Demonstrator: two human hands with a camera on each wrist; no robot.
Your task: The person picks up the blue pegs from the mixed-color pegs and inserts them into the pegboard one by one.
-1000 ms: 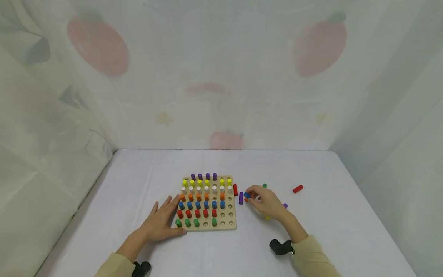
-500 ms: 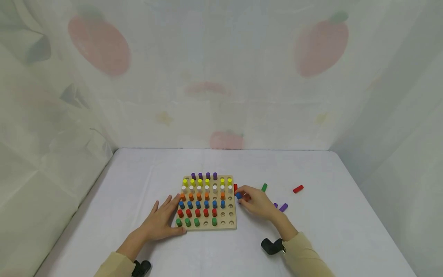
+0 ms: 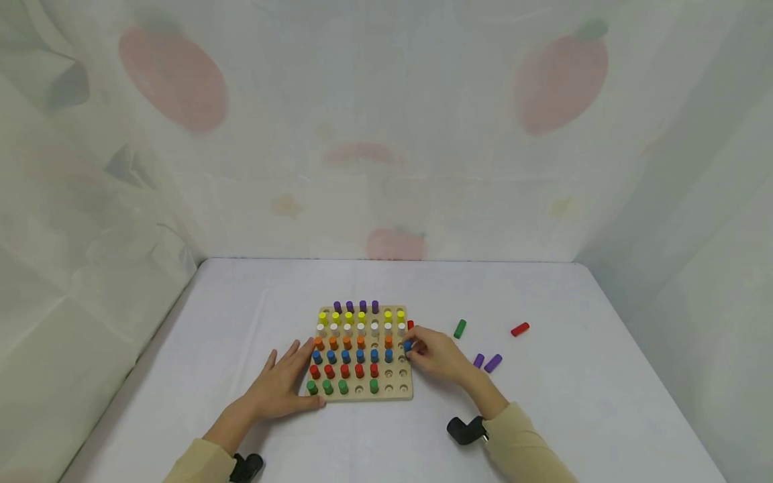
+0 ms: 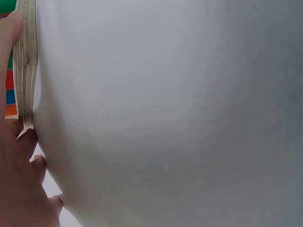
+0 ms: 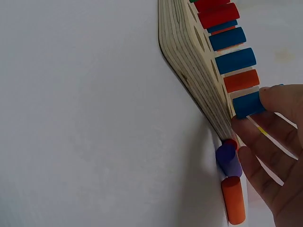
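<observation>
A wooden pegboard (image 3: 395, 395) lies on the table, with rows of coloured pegs standing in its holes. My left hand (image 3: 279, 390) rests against the board's left side, fingers spread, with the thumb at the near left corner. In the left wrist view, the thumb and fingers touch the board's layered edge (image 4: 26, 61). Thumb and fingers of my right hand (image 3: 442, 357) pinch a blue peg (image 3: 407, 345) at the board's right edge, near the end of the blue row. Up close, the blue peg (image 5: 247, 105) is held upright by a hole; whether it is inserted cannot be told.
Right of the board lie a green peg (image 3: 460, 329), a red peg (image 3: 520, 329) and two purple pegs (image 3: 493, 363). Another red peg (image 3: 410, 325) lies by the board's edge. Under my right hand, an orange peg (image 5: 233, 201) and a purple peg (image 5: 228, 160) lie on the table.
My right hand has moved left with the blue peg, from above the table to the board's right edge, uncovering the green and purple pegs. My left hand has stayed in place.
</observation>
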